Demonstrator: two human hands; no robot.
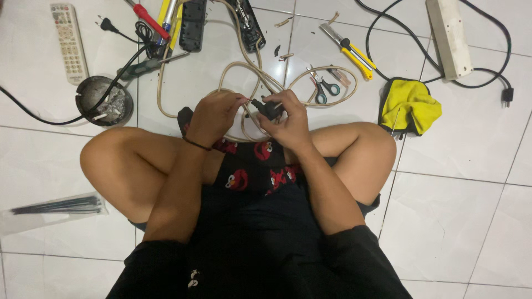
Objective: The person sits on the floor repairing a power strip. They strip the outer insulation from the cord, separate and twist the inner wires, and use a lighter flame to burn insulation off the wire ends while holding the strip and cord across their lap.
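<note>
I sit cross-legged on a white tiled floor. My right hand grips a black plug just above my knees. My left hand pinches the beige cable right beside the plug. The cable runs in loops over the floor in front of me, up toward the black power strips at the top. Small scissors lie inside one loop, to the right of my hands.
A yellow utility knife, a yellow cloth and a white power strip with black cord lie to the right. To the left are a remote control, a round ashtray, screwdrivers and bagged black cable ties.
</note>
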